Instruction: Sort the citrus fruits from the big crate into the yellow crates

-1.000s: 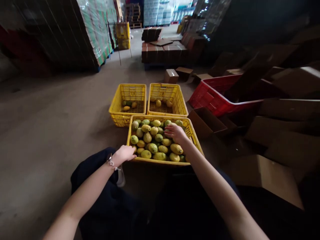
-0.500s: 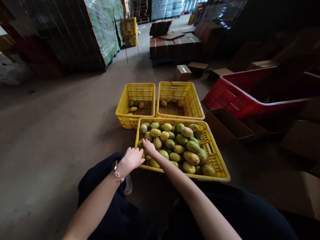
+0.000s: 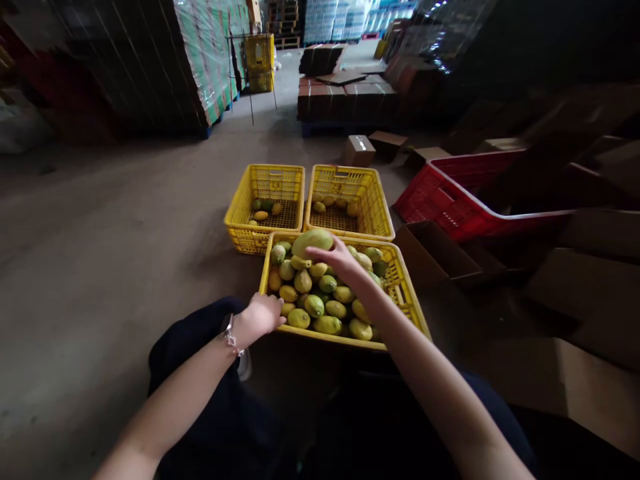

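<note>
My right hand (image 3: 336,259) is closed on a large pale-green papaya (image 3: 311,244), raised above the far part of the near yellow crate (image 3: 345,343). Green and yellow papayas (image 3: 328,325) fill that crate in a heap. At its near left corner, my left hand (image 3: 265,313) grips the rim, its fingertips partly hidden over the edge. Behind stand two more yellow crates side by side. The left crate (image 3: 237,228) has several green and yellow papayas on its bottom, and the right crate (image 3: 383,203) has several yellowish ones along its back.
A red crate (image 3: 433,203) and an opened cardboard box (image 3: 435,257) stand close on the right. Further back are stacked flat cartons (image 3: 345,100), a small box (image 3: 360,150), a wire stand (image 3: 250,80) and a wrapped pallet load (image 3: 200,67). Bare concrete floor (image 3: 125,220) stretches left.
My right hand has moved from the near crate's left side up and away to the right, and now holds a papaya. My left hand stays at the corner. The view has shifted slightly.
</note>
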### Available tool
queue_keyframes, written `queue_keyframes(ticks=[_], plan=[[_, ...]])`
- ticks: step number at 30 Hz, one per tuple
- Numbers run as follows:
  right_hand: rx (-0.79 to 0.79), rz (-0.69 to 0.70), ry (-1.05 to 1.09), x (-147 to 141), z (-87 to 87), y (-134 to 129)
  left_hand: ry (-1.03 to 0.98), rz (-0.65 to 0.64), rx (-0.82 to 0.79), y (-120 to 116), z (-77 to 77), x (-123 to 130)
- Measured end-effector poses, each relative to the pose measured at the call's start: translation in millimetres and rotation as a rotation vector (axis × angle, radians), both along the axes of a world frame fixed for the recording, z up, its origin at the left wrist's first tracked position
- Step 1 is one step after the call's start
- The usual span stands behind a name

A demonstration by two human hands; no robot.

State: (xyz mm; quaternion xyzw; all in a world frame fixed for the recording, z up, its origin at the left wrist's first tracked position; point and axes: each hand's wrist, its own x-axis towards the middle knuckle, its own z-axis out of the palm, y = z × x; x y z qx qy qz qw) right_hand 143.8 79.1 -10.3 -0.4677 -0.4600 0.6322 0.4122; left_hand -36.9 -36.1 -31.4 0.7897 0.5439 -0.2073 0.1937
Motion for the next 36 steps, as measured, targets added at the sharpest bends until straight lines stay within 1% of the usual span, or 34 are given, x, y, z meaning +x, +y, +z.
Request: queue_keyframes(ticks=[2,3,4,5,6,8,10,12,14,17,21,23,27,30,33,36], plan=[[-0.030,-0.044,0.236,14,38.2,-4,-0.023,-0.031,-0.017,-2,-2.9,11],[-0.057,-0.065,0.336,19,54.3,-10,-0.036,-0.039,-0.025,-2,-5.0,16],[-0.076,-0.096,0.426,24,67.3,-17,-0.046,-0.044,-0.034,-1,-7.6,20],[-0.099,-0.142,0.489,28,76.7,-26,-0.052,-0.045,-0.047,2,-10.3,25],[-0.133,-0.173,0.529,32,82.3,-35,-0.049,-0.041,-0.061,5,-13.2,29],[-0.233,-0.214,0.565,40,82.5,-50,-0.034,-0.026,-0.074,15,-19.2,36],[-0.372,-0.276,0.576,47,72.7,-59,-0.012,-0.004,-0.079,29,-25.3,42],[-0.526,-0.365,0.578,56,60.6,-59,0.002,0.021,-0.077,44,-31.6,49],[-0.598,-0.441,0.583,66,52.8,-55,-0.001,0.040,-0.070,59,-38.2,57],[-0.548,-0.480,0.612,85,53.8,-51,-0.024,0.081,-0.005,77,-49.6,73],[-0.459,-0.530,0.661,110,62.4,-55,-0.055,0.180,0.214,93,-69.2,92],[-0.438,-0.557,0.676,120,62.2,-56,-0.061,0.211,0.277,101,-79.5,97],[-0.452,-0.584,0.700,132,57.2,-54,-0.084,0.204,0.296,122,-95.9,98],[-0.475,-0.529,0.712,134,58.7,-54,-0.100,0.200,0.303,134,-104.4,98],[-0.483,-0.479,0.701,132,65.5,-56,-0.121,0.199,0.322,137,-109.8,99],[-0.476,-0.484,0.699,126,73.8,-58,-0.168,0.189,0.341,132,-110.0,98]])
